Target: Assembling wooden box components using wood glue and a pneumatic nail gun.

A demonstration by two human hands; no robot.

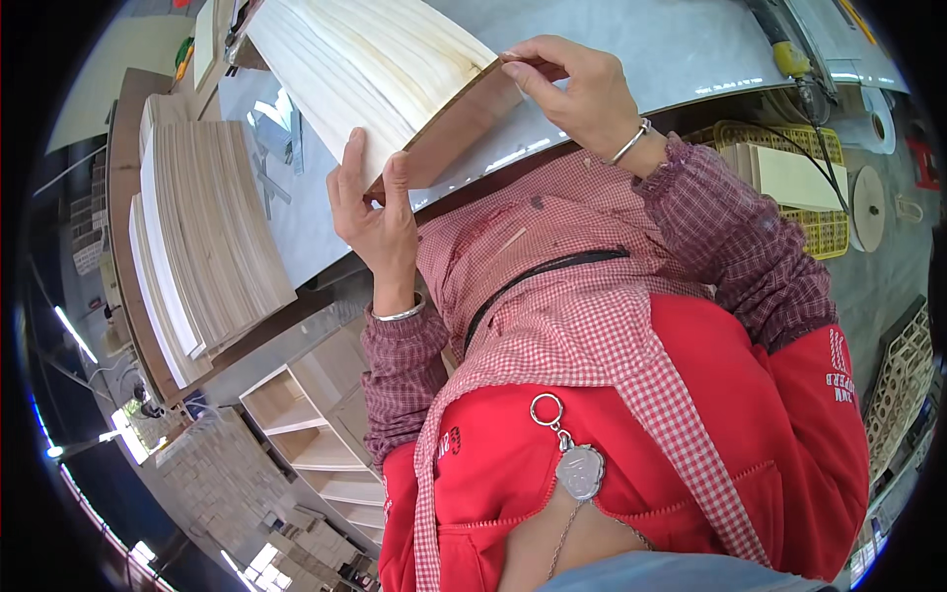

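Note:
A pale, grained wooden box-like piece (pixel 370 69) with a darker brown side panel rests on the shiny grey-blue worktop in front of me. My left hand (pixel 380 222) grips its near left corner, with fingers on the pale face and the thumb at the edge by the brown side. At the right corner, my right hand (pixel 582 94) pinches the edge between thumb and fingers. The fingertips partly cover both corners, so I cannot tell whether something small is pinched there too. The far end of the piece runs out of view at the top.
Pale wooden boards (pixel 212 217) stand in a row at the left. Thin metal strips (pixel 298 138) lie on the worktop. A yellow-green power tool (pixel 789 59) lies at the far right. Below it are a yellow crate (pixel 824 232) with boards and a white roll (pixel 875 123). Wooden shelving (pixel 306 444) stands lower left.

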